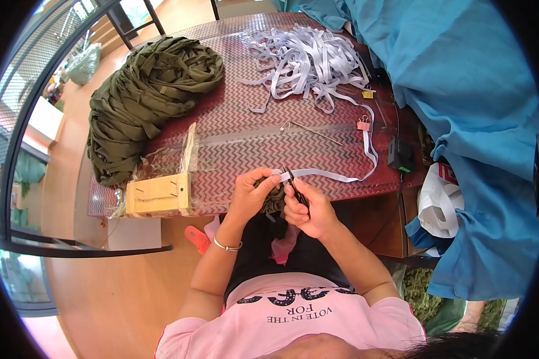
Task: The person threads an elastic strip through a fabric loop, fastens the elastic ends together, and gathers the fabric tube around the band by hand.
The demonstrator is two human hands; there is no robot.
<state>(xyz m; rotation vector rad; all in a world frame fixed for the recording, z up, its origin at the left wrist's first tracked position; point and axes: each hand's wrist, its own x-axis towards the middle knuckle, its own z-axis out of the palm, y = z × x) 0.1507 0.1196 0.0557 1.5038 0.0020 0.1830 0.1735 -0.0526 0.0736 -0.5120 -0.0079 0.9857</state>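
Note:
My left hand (pixel 250 192) pinches the end of a white elastic strip near the table's front edge, with some dark green fabric just below it. In my right hand (pixel 310 209) is a small black tool (pixel 297 190), which looks like scissors or snips, its tip at the strip beside my left fingers. The white strip (pixel 335 176) runs right from my hands, then up past a pink binder clip (pixel 363 124) to a tangled pile of white strips (pixel 311 57) at the back of the table.
A large dark green fabric bundle (pixel 156 90) lies on the left of the patterned table (pixel 233 143). A wooden block (pixel 157 194) is taped at the front left. A metal rod (pixel 316 132), yellow clip (pixel 368 94), black box (pixel 400 155) and blue cloth (pixel 467 78) are farther right.

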